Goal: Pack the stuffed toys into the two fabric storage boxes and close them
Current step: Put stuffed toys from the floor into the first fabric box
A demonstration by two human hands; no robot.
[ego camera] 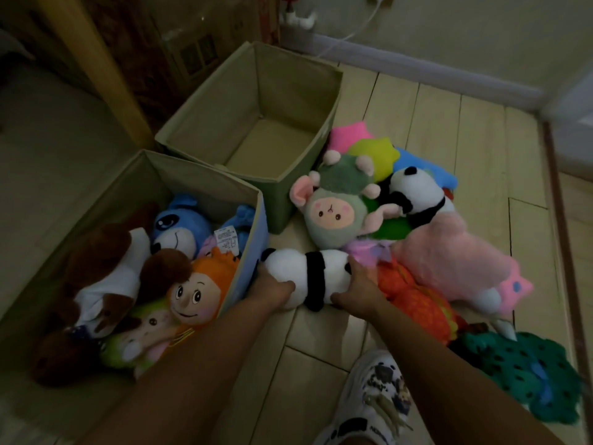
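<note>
Both of your hands are on the small panda (305,277), which lies on its side on the wooden floor (321,364) just beside the near box (250,252). Your left hand (272,292) grips the end of it next to that box's blue wall, and your right hand (361,289) clasps the other end, fingers curled over the plush. The near box stands open and already holds several toys: a blue plush (179,224), a brown and white dog (106,268), an orange-haired doll (199,290) and a green-hooded doll (144,332) packed against each other. The far box (288,72), touching the near one at a corner, also stands open, and its bottom shows bare. To the right of the boxes the rest of the toys lie heaped on the floor: a green lamb (333,207), a second panda (414,191), a pink plush (449,255), an orange toy (414,300) right against your right hand, a pink star (349,133), a yellow-green star (375,155) and a dark green spotted toy (526,374) nearest you. Your white patterned shoe (372,396) rests on the floor between your forearms.
</note>
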